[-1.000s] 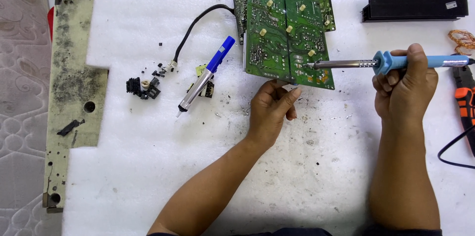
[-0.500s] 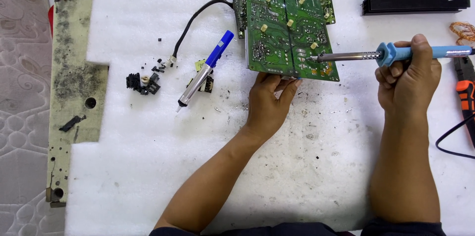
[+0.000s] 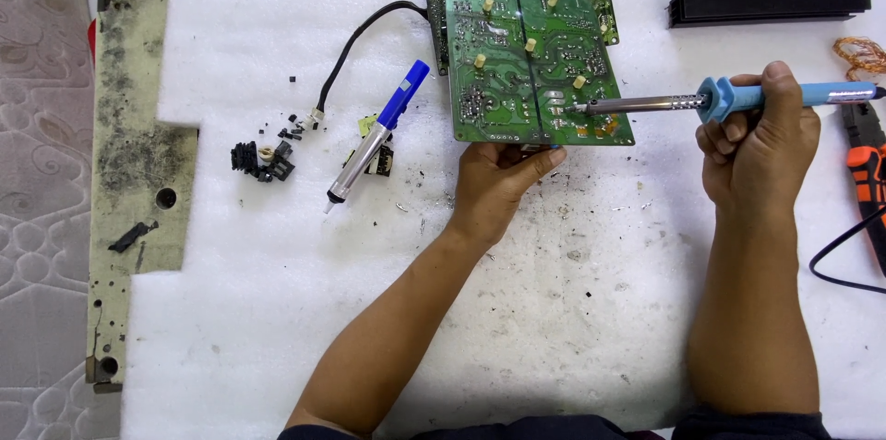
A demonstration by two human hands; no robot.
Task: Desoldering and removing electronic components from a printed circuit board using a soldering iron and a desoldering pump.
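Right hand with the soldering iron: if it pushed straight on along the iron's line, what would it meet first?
The iron in the right hand points left; its tip already sits at the green circuit board, so the soldering iron would likely meet the board's solder side first.

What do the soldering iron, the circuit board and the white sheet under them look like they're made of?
Soldering iron: a dull grey metal shaft and a matte light-blue handle, probably plastic, gripped by the right hand.
Circuit board: a rigid green laminate with a slight gloss and shiny solder spots; the left hand holds its near edge.
White sheet: likely soft foam, with a pebbled, speckled surface.
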